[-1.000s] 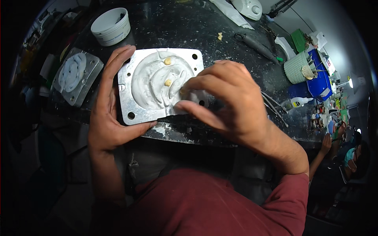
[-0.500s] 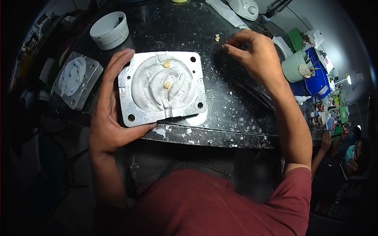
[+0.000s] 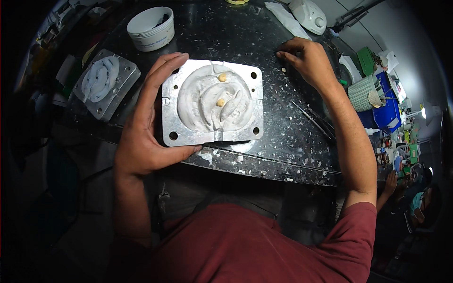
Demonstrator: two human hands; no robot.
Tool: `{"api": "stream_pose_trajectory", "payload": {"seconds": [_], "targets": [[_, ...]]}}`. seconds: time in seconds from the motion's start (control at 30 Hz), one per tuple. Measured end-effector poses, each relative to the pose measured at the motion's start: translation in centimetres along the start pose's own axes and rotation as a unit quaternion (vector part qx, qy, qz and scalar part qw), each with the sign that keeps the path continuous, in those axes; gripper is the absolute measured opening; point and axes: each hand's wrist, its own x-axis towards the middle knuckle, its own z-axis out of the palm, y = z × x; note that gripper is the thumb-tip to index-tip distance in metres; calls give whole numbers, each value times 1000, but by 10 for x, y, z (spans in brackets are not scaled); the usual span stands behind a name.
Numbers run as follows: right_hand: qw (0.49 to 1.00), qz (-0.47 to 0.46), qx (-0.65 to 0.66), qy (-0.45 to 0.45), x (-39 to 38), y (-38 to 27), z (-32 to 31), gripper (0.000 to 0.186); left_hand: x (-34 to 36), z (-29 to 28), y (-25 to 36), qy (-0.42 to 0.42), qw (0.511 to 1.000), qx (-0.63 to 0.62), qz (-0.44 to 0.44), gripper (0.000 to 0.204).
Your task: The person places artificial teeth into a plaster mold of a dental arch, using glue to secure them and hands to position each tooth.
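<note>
My left hand (image 3: 139, 141) grips the near-left side of a square metal flask (image 3: 245, 99) with corner holes. Pale plaster fills its round middle, formed in curved ridges, with two small yellowish pieces (image 3: 222, 77) set in it. My right hand (image 3: 306, 61) is at the back right, low over the dark table, fingertips pinched together; whether they hold anything is too small to tell. A small pale bit (image 3: 283, 70) lies just below them. Slim metal tools (image 3: 309, 115) lie to the right of the flask, partly behind my right forearm.
A second plaster-filled metal plate (image 3: 111, 85) lies left, and a white tub (image 3: 150, 35) behind it. Farther back are a white device (image 3: 306, 16) and white packet (image 3: 283, 16). At right stand a woven holder (image 3: 358, 94) and blue bin (image 3: 387, 111); another person (image 3: 417, 207) sits beyond.
My right hand has left the plaster's surface and moved up and right to the small bits on the table. My left hand still holds the flask. The whole view has shifted slightly.
</note>
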Motion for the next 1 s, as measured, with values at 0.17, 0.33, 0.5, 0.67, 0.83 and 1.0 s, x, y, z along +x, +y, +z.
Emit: {"api": "stream_pose_trajectory", "payload": {"seconds": [0.17, 0.33, 0.5, 0.67, 0.83, 1.0], "targets": [[998, 11, 56, 38, -7, -19, -8, 18, 0, -2, -4, -12, 1000, 0, -16, 120], [968, 42, 249, -8, -15, -52, -22, 18, 1, -8, -3, -13, 999, 42, -6, 109], [961, -55, 270, -1, -23, -88, -30, 19, 1, -8, -5, -4, 999, 48, 1, 111], [898, -11, 439, -33, -27, -113, -40, 20, 0, -8, -4, -8, 998, 66, -7, 110], [914, -38, 399, -62, -33, -131, -40, 17, -2, -10, 1, -38, 997, 70, -19, 119], [902, -31, 426, -57, -34, -136, -38, 16, -1, -10, 2, -29, 998, 56, -21, 119]]}}
